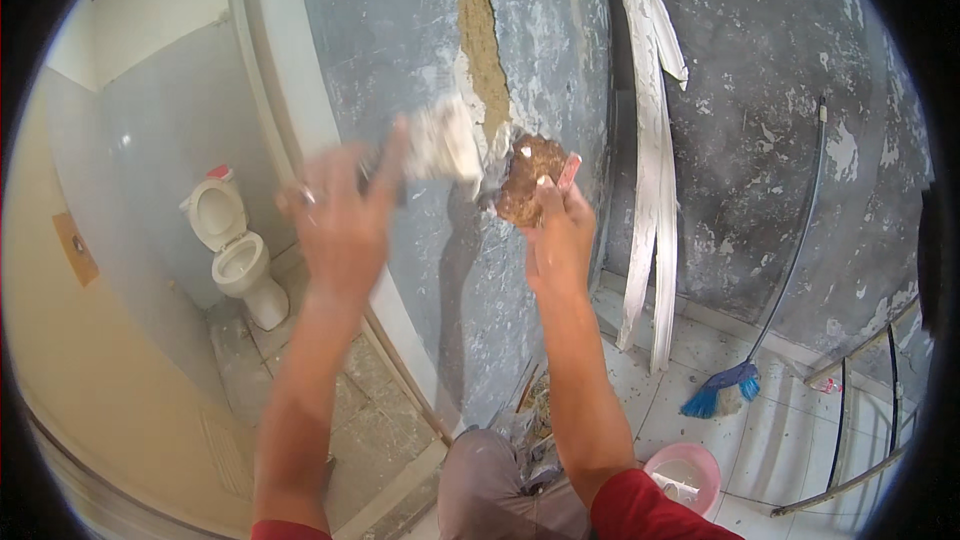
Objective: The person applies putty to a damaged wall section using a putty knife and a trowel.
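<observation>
My left hand [345, 225] is closed around a scraper [447, 143] whose broad blade is coated white; motion blurs both. The blade is up against or just in front of the grey wall [385, 30], below a long bare tan patch [482, 45] where the coating is gone. In my right hand [562, 240] is a flat, brown, rough-faced piece [532, 178] with whitish smears along its left side. A small red strip [570, 171] sticks up beside my right fingers; I cannot tell whether it belongs to the brown piece. The scraper's tip is close to the brown piece.
Long white strips [650, 150] lean in the corner on the right. A broom [722, 387] with blue bristles rests against the dark wall. Near my right elbow stands a pink basin [690, 470]. Metal frame bars [840, 480] lie farther right. Through the left doorway is a toilet [240, 265].
</observation>
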The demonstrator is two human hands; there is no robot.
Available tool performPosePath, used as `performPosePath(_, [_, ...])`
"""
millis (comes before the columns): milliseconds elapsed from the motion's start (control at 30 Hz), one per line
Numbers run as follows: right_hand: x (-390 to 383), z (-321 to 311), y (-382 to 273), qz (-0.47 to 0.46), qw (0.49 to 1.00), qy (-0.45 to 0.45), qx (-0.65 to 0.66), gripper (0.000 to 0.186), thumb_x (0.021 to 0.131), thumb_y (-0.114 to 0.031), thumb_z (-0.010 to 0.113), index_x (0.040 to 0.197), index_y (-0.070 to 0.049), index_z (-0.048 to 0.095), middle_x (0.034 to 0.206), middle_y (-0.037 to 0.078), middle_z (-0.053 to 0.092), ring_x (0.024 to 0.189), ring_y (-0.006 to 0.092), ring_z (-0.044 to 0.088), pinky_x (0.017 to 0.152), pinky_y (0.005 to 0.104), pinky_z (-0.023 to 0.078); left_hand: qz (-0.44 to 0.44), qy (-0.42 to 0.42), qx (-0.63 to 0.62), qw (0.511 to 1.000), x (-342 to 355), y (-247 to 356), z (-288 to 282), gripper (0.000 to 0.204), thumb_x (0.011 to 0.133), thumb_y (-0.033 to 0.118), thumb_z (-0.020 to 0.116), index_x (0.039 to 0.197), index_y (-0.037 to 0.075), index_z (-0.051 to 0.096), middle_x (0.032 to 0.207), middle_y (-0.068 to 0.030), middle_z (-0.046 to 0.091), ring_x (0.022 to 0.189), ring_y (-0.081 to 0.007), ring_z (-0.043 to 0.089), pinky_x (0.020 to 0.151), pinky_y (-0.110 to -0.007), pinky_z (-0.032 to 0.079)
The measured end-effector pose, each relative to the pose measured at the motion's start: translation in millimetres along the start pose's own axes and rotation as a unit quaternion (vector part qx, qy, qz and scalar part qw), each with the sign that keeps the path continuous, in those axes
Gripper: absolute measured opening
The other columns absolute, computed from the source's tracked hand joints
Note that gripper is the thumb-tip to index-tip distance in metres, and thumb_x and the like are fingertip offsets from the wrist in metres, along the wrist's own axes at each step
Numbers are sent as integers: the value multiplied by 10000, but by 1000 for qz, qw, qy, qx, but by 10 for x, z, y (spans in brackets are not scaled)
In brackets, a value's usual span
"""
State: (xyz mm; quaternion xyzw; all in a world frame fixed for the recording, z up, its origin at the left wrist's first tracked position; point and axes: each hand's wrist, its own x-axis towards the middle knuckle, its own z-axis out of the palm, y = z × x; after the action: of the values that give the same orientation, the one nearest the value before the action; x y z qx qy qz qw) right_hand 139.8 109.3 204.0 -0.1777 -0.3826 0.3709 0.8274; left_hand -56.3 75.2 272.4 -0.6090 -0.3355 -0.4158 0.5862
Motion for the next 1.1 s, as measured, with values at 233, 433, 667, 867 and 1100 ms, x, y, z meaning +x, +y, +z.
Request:
performPosePath(233, [-469, -245, -240, -10, 992, 14, 122, 315, 1004, -107, 453, 1282, 39, 480, 1154, 96, 584, 1019, 158, 597, 903, 335, 505, -154, -265, -184, 934, -920, 1025, -655, 638, 798, -24, 564, 1404, 161, 493, 1039, -137, 526, 889, -299, 584, 703, -427, 518])
performPosePath(433, [-715, -309, -271, -1, 990, 47, 130, 296, 1000, -85, 450, 1274, 23, 484, 1172, 98, 586, 1039, 172, 601, 909, 353, 510, -211, -260, -278, 900, -1067, 1275, -618, 691, 781, -76, 557, 1423, 162, 464, 1100, -175, 509, 935, -359, 586, 735, -421, 526])
performPosePath(667, [-829, -353, -260, -34, 993, 22, 113, 308, 990, -109, 492, 1275, 8, 480, 1202, 107, 586, 1074, 200, 606, 939, 392, 509, -199, -254, -269, 907, -963, 1351, -713, 592, 799, -93, 557, 1354, 112, 547, 1072, -156, 497, 903, -336, 577, 742, -420, 508])
performPosePath(867, [-991, -331, -230, -74, 995, 9, 64, 301, 1007, -105, 462, 1275, 31, 474, 1192, 119, 586, 1070, 195, 601, 929, 385, 515, -219, -228, -303, 899, -944, 1378, -681, 552, 830, -66, 579, 1358, 91, 538, 1065, -165, 496, 897, -344, 572, 744, -419, 501])
performPosePath(1100, [-1089, -347, -141, -83, 996, 38, -21, 267, 1017, -108, 451, 1222, 53, 508, 1081, 78, 598, 942, 99, 550, 805, 267, 464, -189, -242, -331, 892, -900, 1334, -599, 689, 806, -71, 534, 1454, 125, 407, 1130, -209, 486, 950, -387, 583, 775, -435, 522])
